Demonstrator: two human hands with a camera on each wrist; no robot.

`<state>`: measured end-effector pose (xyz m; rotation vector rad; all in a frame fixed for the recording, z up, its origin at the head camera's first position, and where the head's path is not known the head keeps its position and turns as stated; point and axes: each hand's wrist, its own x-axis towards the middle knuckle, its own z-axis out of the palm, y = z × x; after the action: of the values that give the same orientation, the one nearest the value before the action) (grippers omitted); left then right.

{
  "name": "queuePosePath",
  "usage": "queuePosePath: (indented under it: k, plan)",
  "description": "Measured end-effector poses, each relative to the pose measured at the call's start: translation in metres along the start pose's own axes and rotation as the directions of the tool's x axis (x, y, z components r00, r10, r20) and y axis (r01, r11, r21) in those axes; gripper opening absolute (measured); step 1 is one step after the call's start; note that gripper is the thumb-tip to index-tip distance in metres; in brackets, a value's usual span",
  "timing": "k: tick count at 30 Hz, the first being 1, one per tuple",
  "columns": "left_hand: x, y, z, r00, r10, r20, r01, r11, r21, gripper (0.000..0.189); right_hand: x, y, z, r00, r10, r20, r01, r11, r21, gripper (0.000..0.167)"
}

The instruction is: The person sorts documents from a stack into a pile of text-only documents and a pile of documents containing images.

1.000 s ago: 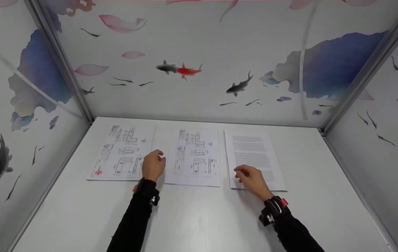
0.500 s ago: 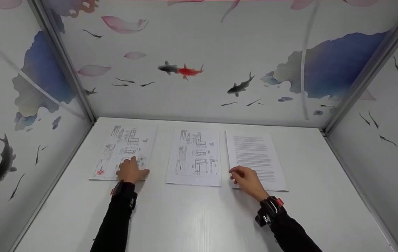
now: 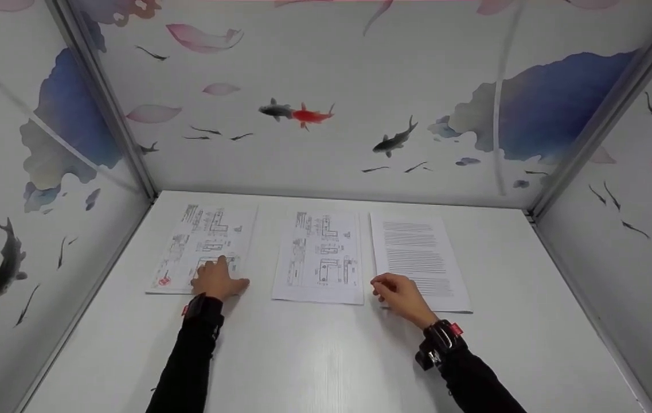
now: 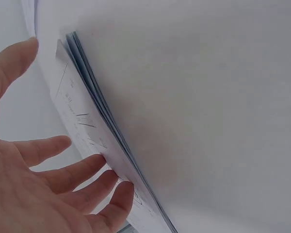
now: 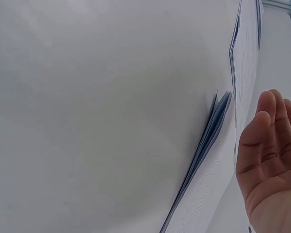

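My left hand point(image 3: 217, 279) is over the near edge of the left paper stack point(image 3: 188, 246), which bears line drawings and a red stamp. In the left wrist view its fingers point(image 4: 80, 172) are spread and gently bent above the top sheet, the thumb held apart; whether they touch the paper I cannot tell. My right hand point(image 3: 405, 295) hovers over the near left corner of a stack of printed text pages point(image 3: 417, 246). In the right wrist view that hand point(image 5: 271, 160) is loosely curled, with nothing in it. Between the hands lies a middle stack of drawings point(image 3: 314, 275).
All three stacks lie side by side on a white table point(image 3: 314, 355). Behind them rises a back wall point(image 3: 326, 166) printed with fish and petals. Side walls with metal corner posts point(image 3: 102, 97) flank the table.
My left hand has moved left, from beside the gap between the drawing stacks onto the left stack, its fingers spreading. My right hand has shifted slightly left. The stacks have stayed in place.
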<state>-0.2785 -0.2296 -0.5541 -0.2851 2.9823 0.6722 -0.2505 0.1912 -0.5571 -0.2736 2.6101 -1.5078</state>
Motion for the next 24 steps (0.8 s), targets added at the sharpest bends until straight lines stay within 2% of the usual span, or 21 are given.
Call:
queuePosePath:
  k: [4,10,13,16,19,24]
  plan:
    - [0.001,0.001,0.001,1.000,0.000,0.003,0.000,1.000,0.023,0.072,0.000,0.000,0.001,0.999,-0.027,0.021,0.027,1.000,-0.008,0.023]
    - [-0.001,0.001,-0.009,0.999,0.005,0.047,-0.003,0.999,-0.037,0.068,0.001,0.004,0.001,1.000,0.000,0.016,0.000,1.000,0.005,0.021]
    - [-0.002,-0.001,-0.013,0.999,0.017,0.046,-0.014,0.997,-0.074,0.058,0.001,0.006,0.000,1.000,0.010,0.017,-0.010,1.000,0.009,0.021]
    - [-0.001,-0.004,-0.013,0.998,0.061,-0.002,-0.061,0.993,-0.100,0.035,0.001,0.007,0.000,1.000,0.013,0.020,-0.013,1.000,0.009,0.020]
    - [0.000,-0.005,-0.009,0.991,0.113,-0.072,-0.117,0.991,-0.062,0.017,0.000,0.006,0.000,1.000,0.025,0.016,-0.025,1.000,0.012,0.019]
    - [-0.007,-0.004,-0.003,0.971,0.135,-0.197,-0.135,0.991,0.014,0.010,0.001,0.004,0.001,0.999,0.035,0.024,-0.036,0.999,0.026,0.020]
